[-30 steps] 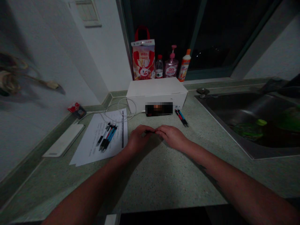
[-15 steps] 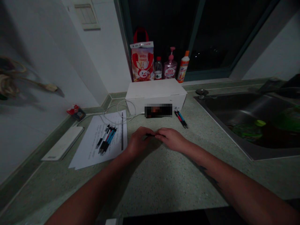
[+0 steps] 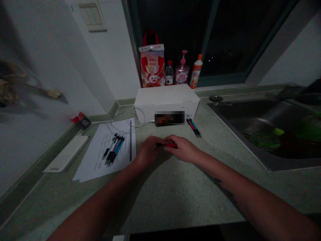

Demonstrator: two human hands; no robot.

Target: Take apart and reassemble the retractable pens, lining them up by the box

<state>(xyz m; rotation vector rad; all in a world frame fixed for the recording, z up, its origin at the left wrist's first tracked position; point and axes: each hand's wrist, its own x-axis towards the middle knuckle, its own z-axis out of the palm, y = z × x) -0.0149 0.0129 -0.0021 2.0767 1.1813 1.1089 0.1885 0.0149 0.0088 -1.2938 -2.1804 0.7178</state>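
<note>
Between my two hands, above the green speckled counter [image 3: 160,197], lies a slim pen [image 3: 171,145], black at its left part and red at its right. My left hand [image 3: 147,152] is closed on the black end. The fingers of my right hand [image 3: 182,147] are closed round the red part. Several pens [image 3: 114,150] rest on printed paper sheets [image 3: 92,160] to the left. Blue and red pens [image 3: 194,128] lie side by side right of a dark phone-like object [image 3: 169,118], partly pixelated, which leans on a white box [image 3: 167,97].
A steel sink [image 3: 263,160] with a green bottle inside is at the right. A white cable [image 3: 144,125] loops over the paper, near a flat white object [image 3: 66,154] and a small red and black packet [image 3: 80,120]. Bottles and a bag [image 3: 152,67] stand behind the box.
The red part of the pen now shows between my right fingers, which have shifted slightly around it. My left hand has hardly moved.
</note>
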